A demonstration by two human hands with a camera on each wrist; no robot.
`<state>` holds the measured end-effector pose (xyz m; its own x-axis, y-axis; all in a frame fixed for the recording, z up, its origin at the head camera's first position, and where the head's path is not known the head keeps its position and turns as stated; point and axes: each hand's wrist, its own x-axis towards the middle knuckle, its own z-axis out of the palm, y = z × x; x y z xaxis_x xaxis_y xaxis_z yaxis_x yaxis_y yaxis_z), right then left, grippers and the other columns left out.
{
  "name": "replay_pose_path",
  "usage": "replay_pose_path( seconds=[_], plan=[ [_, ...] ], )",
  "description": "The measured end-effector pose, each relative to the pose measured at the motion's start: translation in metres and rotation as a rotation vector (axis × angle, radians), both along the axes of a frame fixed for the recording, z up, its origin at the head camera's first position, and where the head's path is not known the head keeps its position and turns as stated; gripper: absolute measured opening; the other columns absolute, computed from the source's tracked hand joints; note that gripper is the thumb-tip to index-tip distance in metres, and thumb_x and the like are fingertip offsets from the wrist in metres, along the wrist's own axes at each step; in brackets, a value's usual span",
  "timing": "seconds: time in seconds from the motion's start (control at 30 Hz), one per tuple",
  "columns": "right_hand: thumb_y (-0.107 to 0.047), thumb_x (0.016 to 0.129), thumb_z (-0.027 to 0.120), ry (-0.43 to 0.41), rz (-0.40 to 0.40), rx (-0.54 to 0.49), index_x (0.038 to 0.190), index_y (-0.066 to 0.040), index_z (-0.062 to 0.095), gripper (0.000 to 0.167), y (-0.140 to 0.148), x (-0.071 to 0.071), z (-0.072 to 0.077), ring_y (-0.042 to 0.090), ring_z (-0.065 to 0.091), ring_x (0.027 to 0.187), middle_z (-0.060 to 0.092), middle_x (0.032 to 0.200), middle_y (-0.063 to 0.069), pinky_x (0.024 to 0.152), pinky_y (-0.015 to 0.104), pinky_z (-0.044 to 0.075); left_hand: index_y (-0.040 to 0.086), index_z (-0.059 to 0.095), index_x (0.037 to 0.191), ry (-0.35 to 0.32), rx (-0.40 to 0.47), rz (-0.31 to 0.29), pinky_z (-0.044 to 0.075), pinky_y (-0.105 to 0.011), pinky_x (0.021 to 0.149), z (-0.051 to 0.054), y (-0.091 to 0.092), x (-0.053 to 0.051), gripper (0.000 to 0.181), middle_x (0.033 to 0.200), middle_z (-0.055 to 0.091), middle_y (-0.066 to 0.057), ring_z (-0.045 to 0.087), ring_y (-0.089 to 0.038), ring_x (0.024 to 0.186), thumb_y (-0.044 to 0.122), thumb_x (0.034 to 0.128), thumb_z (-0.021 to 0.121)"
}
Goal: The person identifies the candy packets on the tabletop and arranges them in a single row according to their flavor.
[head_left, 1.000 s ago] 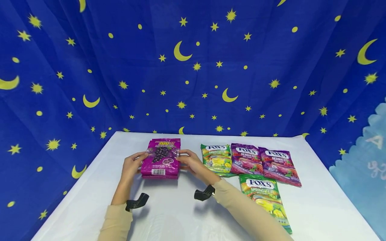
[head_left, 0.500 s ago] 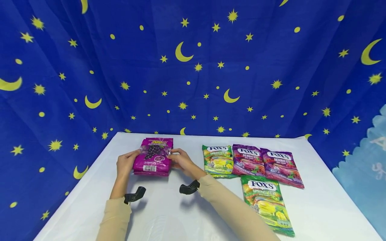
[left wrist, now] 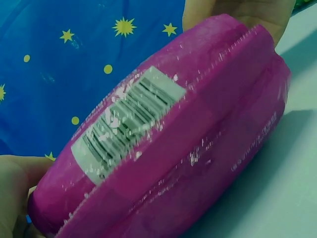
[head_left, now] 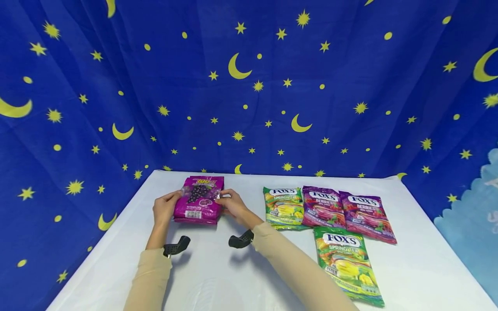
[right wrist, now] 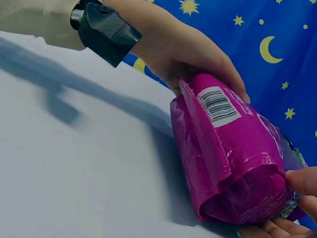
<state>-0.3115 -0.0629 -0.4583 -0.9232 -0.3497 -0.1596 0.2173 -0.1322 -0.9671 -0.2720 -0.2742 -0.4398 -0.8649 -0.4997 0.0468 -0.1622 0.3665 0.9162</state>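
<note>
A purple bag of candy [head_left: 200,198] with a grape picture and a barcode is held between both hands at the left of the table. My left hand [head_left: 165,208] grips its left edge, thumb on the front. On the opposite edge, my right hand [head_left: 235,206] pinches it with the thumb and fingers. The left wrist view shows the bag's bottom seam and barcode [left wrist: 129,124] close up. In the right wrist view, the bag [right wrist: 233,158] is tilted and plump, its underside near the white surface. Whether it touches the table is unclear.
To the right lie green Spring Tea candy bags [head_left: 284,207], one at the back and another [head_left: 348,265] nearer the front. Two purple Berries bags [head_left: 324,207] lie beside the back one. A blue star-patterned cloth [head_left: 249,86] hangs behind the white table [head_left: 210,268].
Both hands have shifted left with the purple candy bag, mostly in the first half second. Their grip looks the same. The other bags have stayed in place while the view drifts slightly.
</note>
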Motion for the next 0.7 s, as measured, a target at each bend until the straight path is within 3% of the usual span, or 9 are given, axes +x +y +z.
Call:
replay_pose_path(
  seconds=[0.2,0.6,0.7],
  plan=[
    [0.0,0.088,0.062,-0.001,0.011,0.011,0.122,0.003,0.049,0.036,-0.0007,-0.0002,-0.0013,0.017,0.059,0.083,0.057,0.097,0.009,0.077,0.032,0.054,-0.002,0.064,0.123,-0.004,0.017,0.016,0.032,-0.046,0.109,-0.0033,0.0003,-0.0008,0.039,0.129,0.057,-0.021,0.044,-0.037,0.129,0.026,0.0956,0.06],
    [-0.003,0.089,0.063,-0.002,0.012,0.043,0.123,0.002,0.049,0.037,-0.0007,-0.0001,-0.0034,0.02,0.06,0.089,0.056,0.105,0.013,0.084,0.037,0.054,-0.002,0.06,0.127,-0.056,0.009,-0.013,0.031,-0.047,0.109,-0.0093,-0.0051,-0.0002,0.045,0.135,0.051,-0.023,0.04,-0.038,0.131,0.03,0.0965,0.057],
    [-0.001,0.089,0.062,-0.002,0.01,0.053,0.124,0.006,0.048,0.039,0.0004,0.0032,0.0047,0.025,0.06,0.094,0.056,0.105,0.014,0.087,0.04,0.053,-0.002,0.06,0.127,-0.064,0.006,-0.011,0.03,-0.047,0.109,-0.0094,-0.007,-0.0004,0.045,0.136,0.051,-0.023,0.04,-0.038,0.132,0.031,0.0963,0.057]
  ],
)
